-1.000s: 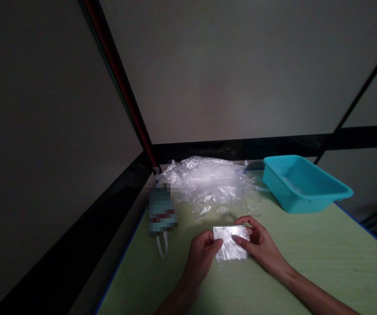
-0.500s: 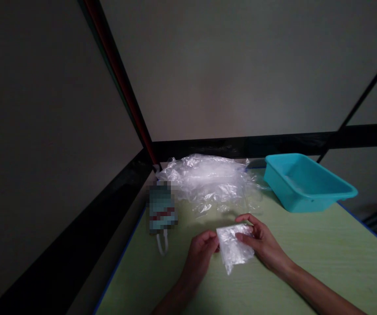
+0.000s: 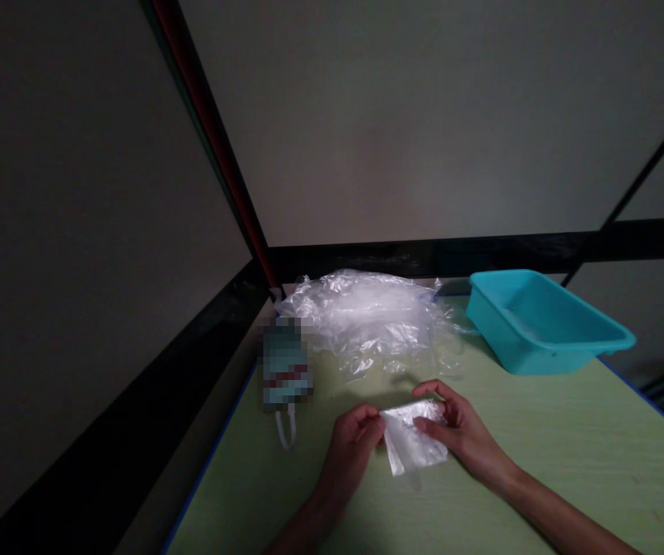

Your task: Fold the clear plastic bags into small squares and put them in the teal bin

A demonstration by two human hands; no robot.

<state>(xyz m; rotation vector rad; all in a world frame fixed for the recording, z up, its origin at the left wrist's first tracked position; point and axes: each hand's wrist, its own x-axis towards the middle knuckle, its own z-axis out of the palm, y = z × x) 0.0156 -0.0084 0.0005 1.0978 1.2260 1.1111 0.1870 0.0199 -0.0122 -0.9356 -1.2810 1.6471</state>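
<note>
One folded plastic sheet (image 3: 409, 453) is occupying the lower centre of the frame, between two hands. Its outline is appearing roughly square, the long axis being indeterminable; its top edge is rising slightly rightward. The left hand (image 3: 355, 441) is pinching the upper-left corner, fingers narrow. The right hand (image 3: 466, 433), angling in from lower right, is gripping the sheet beneath its thumb, index finger arching above. One basin (image 3: 540, 361) is standing at right.
</note>
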